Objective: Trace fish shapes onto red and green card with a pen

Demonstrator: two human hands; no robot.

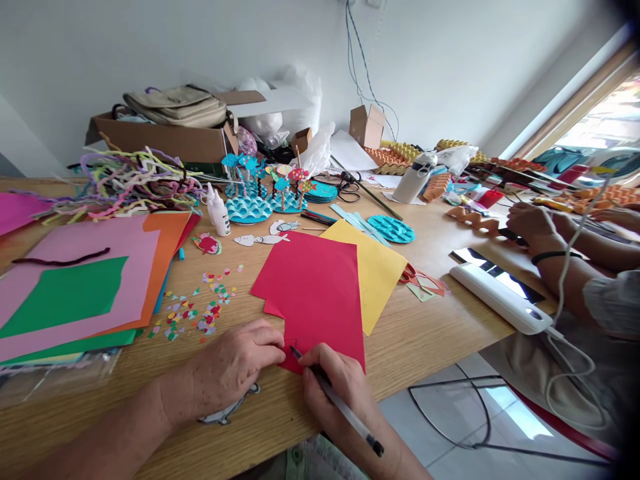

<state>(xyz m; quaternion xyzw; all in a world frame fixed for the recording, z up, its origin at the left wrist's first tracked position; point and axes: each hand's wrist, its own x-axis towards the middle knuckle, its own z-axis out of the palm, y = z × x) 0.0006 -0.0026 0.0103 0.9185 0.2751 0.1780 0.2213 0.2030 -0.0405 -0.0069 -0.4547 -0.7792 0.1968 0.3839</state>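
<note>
Our left hand [235,365], fingers pressed down, pins the near corner of the red paper sheet [315,293] on the wooden table [430,333] — probably light, floppy, best held flat beside the tip — while our right hand [334,385] pinches a slim grey pen [345,410].

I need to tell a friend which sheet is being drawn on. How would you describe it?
On the wooden table, look at the near edge, where the right hand holds a pen. Its tip rests on the red sheet, the only one overlapping a yellow sheet.
</note>
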